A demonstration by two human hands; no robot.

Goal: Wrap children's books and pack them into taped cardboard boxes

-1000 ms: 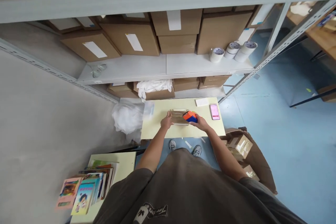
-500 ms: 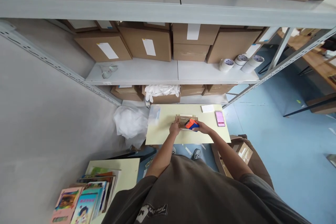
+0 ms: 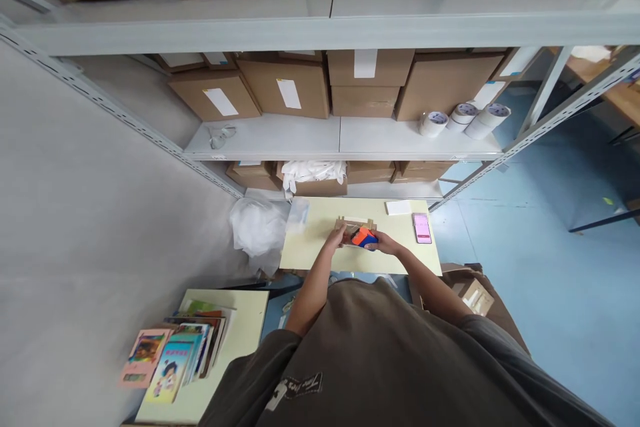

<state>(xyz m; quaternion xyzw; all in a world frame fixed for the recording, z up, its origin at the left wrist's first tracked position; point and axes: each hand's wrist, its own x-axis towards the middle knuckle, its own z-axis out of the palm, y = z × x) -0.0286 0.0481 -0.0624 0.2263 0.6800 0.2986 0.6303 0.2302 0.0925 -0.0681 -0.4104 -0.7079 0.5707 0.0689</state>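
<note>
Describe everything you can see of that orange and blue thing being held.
The orange-and-blue object looks like hard plastic: orange on its upper left, blue on its lower right, with a dark left edge. The right grip holds it at a slant over the brown cardboard; whether it touches that, and any finer parts, I can't tell.

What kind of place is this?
Probably a storeroom or packing area: cardboard boxes, some labelled, stand on metal-looking shelves, with white tape rolls on the middle one.
</note>
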